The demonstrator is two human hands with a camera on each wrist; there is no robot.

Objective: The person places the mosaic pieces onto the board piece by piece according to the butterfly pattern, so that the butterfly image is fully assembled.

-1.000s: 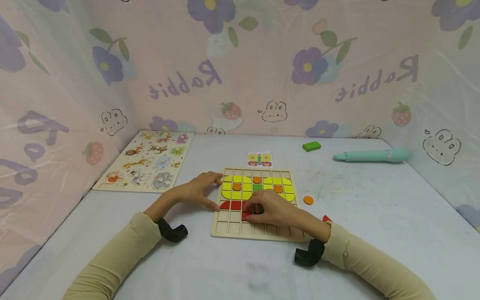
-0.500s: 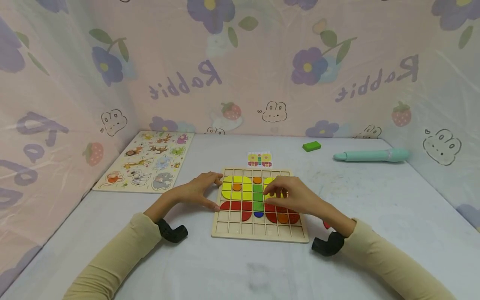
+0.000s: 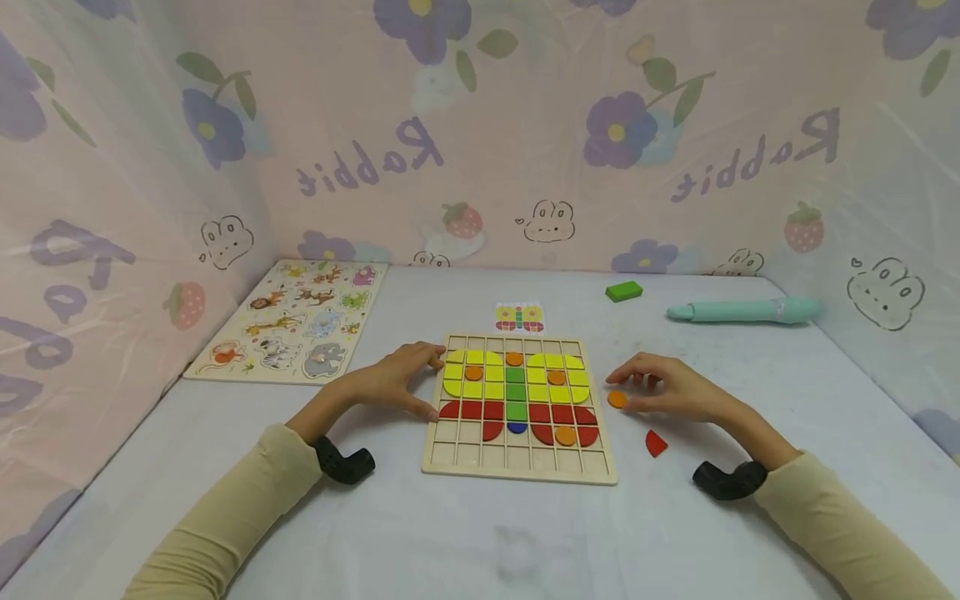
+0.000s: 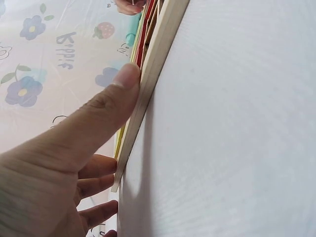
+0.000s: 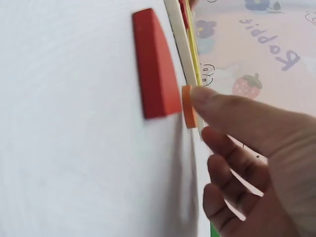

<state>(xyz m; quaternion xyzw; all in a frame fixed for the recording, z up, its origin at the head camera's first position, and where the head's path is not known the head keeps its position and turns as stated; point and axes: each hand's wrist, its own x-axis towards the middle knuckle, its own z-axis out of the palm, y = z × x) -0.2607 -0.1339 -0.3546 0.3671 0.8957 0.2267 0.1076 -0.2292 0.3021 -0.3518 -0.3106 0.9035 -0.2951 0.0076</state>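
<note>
A wooden grid board (image 3: 468, 454) lies on the table, with yellow, red, green, orange and blue pieces set in its cells. My left hand (image 3: 393, 382) rests at its left edge, thumb and fingertips spread along the rim; the left wrist view has the thumb (image 4: 106, 106) against the rim. To the right of the board, my right hand (image 3: 675, 390) is over a loose orange disc (image 3: 617, 400). Its thumb (image 5: 232, 111) is right at the disc and the other fingers are loosely bent. Nearer the front lies a red quarter-circle piece (image 3: 656, 443), standing out thick in the right wrist view.
Behind the board is a small card (image 3: 520, 317) with a butterfly pattern. A green block (image 3: 624, 292) and a mint-green pen-shaped thing (image 3: 738, 312) lie at the back right. An animal puzzle board (image 3: 288, 329) is at the left. Patterned cloth walls surround the table.
My right hand has left the board's lower middle, passed over its right side and come to the orange disc. A red piece stays in the grid where the hand was. My left hand keeps still.
</note>
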